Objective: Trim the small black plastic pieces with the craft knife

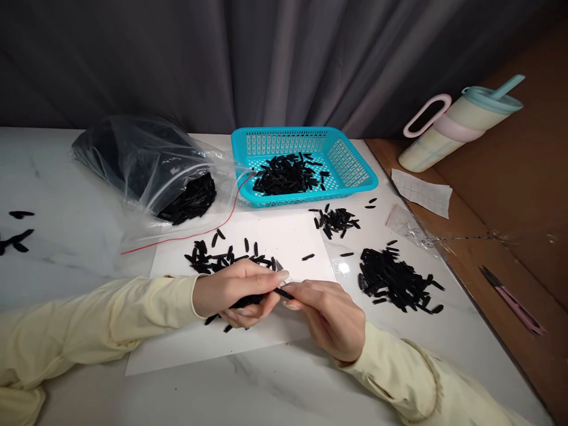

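My left hand [242, 290] is closed around several slim black pieces, which show dark under its thumb and fingers. A pointed grey tip [278, 266] sticks up beside the left thumb; what it belongs to is hidden. My right hand [331, 313] pinches one slim black piece [283, 293] between thumb and forefinger, close against the left fingertips. Both hands hover over a white sheet [173, 349], where more loose black pieces [199, 257] lie scattered behind and below the left hand.
Behind stand a blue basket [306, 200] holding black pieces and a clear zip bag [133, 154] of them, with a red string [190, 238] across it. Black piles [394, 281] lie right. Further right are a tumbler [448, 133], paper slip [421, 192] and pink thread snips [515, 305].
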`<state>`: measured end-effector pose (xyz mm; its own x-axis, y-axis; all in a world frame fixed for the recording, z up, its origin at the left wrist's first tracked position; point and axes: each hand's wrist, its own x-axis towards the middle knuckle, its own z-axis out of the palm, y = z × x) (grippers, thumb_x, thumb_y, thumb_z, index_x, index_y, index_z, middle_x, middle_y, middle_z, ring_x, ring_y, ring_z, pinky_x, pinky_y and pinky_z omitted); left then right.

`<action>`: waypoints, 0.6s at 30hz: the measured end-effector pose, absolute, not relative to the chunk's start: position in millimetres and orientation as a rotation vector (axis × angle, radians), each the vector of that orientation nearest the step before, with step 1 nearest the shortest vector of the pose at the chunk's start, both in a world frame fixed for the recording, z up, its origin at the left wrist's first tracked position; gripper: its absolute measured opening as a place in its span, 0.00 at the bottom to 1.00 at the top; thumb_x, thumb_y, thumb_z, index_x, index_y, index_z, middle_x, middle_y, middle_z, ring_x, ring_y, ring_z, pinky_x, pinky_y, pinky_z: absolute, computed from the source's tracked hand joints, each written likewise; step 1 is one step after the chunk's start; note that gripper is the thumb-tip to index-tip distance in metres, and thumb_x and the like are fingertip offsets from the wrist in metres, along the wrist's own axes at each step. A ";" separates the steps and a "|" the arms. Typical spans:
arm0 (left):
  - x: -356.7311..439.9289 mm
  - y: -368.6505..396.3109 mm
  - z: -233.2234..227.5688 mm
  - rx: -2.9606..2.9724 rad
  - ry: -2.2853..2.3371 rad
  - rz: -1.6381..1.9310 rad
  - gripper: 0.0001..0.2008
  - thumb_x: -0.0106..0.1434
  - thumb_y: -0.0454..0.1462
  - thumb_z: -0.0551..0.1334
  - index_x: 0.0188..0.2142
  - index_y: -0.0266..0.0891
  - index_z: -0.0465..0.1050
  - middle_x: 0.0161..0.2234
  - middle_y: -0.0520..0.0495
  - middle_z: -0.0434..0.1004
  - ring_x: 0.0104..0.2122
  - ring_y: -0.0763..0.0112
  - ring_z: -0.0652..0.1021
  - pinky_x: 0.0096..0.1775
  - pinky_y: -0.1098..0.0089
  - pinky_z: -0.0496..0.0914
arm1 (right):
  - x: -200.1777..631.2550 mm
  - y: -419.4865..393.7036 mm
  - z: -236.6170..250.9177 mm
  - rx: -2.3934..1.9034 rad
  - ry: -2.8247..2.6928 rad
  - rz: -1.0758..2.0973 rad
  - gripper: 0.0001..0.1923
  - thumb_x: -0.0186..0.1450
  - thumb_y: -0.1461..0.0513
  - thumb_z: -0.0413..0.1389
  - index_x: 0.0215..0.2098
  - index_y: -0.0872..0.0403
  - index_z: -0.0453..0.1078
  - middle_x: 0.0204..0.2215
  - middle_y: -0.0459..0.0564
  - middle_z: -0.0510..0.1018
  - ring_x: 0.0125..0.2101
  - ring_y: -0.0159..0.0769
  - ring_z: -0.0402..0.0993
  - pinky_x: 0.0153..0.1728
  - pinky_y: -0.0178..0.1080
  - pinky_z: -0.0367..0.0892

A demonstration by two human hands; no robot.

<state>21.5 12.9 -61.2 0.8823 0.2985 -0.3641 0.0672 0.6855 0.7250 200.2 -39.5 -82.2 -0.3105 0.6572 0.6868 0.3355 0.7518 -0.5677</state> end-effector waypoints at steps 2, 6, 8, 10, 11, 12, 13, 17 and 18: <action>21.3 13.2 -61.4 0.822 0.469 0.124 0.25 0.62 0.51 0.55 0.18 0.35 0.60 0.12 0.59 0.50 0.09 0.85 0.52 0.10 0.79 0.44 | 200.5 -39.5 -82.5 -0.749 -1.919 0.411 0.08 0.69 0.69 0.48 0.44 0.57 0.66 0.28 0.52 0.79 0.24 0.32 0.75 0.24 0.34 0.69; 21.0 14.1 -61.9 0.834 0.453 0.115 0.25 0.63 0.52 0.54 0.18 0.35 0.61 0.11 0.59 0.49 0.09 0.84 0.52 0.10 0.79 0.44 | 201.0 -39.9 -82.4 -0.773 -1.932 0.400 0.07 0.69 0.68 0.47 0.43 0.57 0.66 0.28 0.52 0.79 0.24 0.33 0.75 0.25 0.34 0.70; 20.9 14.5 -62.2 0.836 0.449 0.112 0.25 0.63 0.52 0.54 0.19 0.35 0.61 0.11 0.60 0.49 0.09 0.84 0.52 0.10 0.79 0.44 | 200.8 -39.7 -82.4 -0.784 -1.937 0.389 0.07 0.69 0.67 0.47 0.43 0.56 0.66 0.28 0.52 0.79 0.24 0.33 0.75 0.26 0.34 0.70; 20.8 14.6 -62.5 0.843 0.435 0.104 0.25 0.63 0.52 0.54 0.19 0.35 0.61 0.11 0.60 0.50 0.09 0.83 0.53 0.11 0.79 0.45 | 200.2 -39.3 -82.4 -0.782 -1.932 0.372 0.07 0.69 0.68 0.48 0.43 0.57 0.66 0.28 0.52 0.79 0.24 0.33 0.76 0.25 0.34 0.70; 20.8 14.5 -62.7 0.847 0.432 0.105 0.25 0.63 0.52 0.54 0.19 0.35 0.61 0.11 0.60 0.50 0.09 0.83 0.53 0.11 0.79 0.45 | 199.9 -39.0 -82.4 -0.775 -1.926 0.355 0.06 0.69 0.68 0.48 0.42 0.58 0.66 0.28 0.53 0.79 0.24 0.33 0.76 0.25 0.34 0.70; 20.7 14.3 -62.8 0.848 0.433 0.110 0.25 0.63 0.51 0.54 0.19 0.35 0.61 0.11 0.60 0.50 0.09 0.83 0.53 0.11 0.79 0.45 | 199.6 -38.8 -82.4 -0.769 -1.920 0.336 0.06 0.69 0.68 0.49 0.41 0.59 0.67 0.27 0.54 0.79 0.24 0.33 0.76 0.25 0.34 0.70; 20.6 14.2 -63.0 0.847 0.435 0.114 0.25 0.63 0.51 0.54 0.19 0.35 0.61 0.12 0.60 0.50 0.09 0.83 0.53 0.11 0.79 0.45 | 199.4 -38.5 -82.4 -0.759 -1.914 0.323 0.06 0.68 0.69 0.49 0.41 0.60 0.67 0.27 0.54 0.79 0.24 0.33 0.76 0.24 0.33 0.70; 20.2 13.9 -64.0 0.833 0.426 0.123 0.24 0.63 0.51 0.54 0.21 0.35 0.62 0.12 0.60 0.50 0.10 0.84 0.52 0.11 0.80 0.45 | 199.2 -37.9 -81.8 -0.729 -1.915 0.317 0.05 0.67 0.71 0.50 0.40 0.62 0.67 0.26 0.56 0.79 0.23 0.33 0.75 0.23 0.33 0.70; 20.2 13.9 -64.2 0.832 0.417 0.121 0.24 0.63 0.51 0.54 0.21 0.35 0.62 0.12 0.60 0.50 0.10 0.84 0.52 0.11 0.80 0.45 | 199.3 -37.9 -81.6 -0.731 -1.916 0.315 0.06 0.67 0.71 0.50 0.40 0.62 0.67 0.26 0.57 0.79 0.23 0.33 0.75 0.23 0.33 0.70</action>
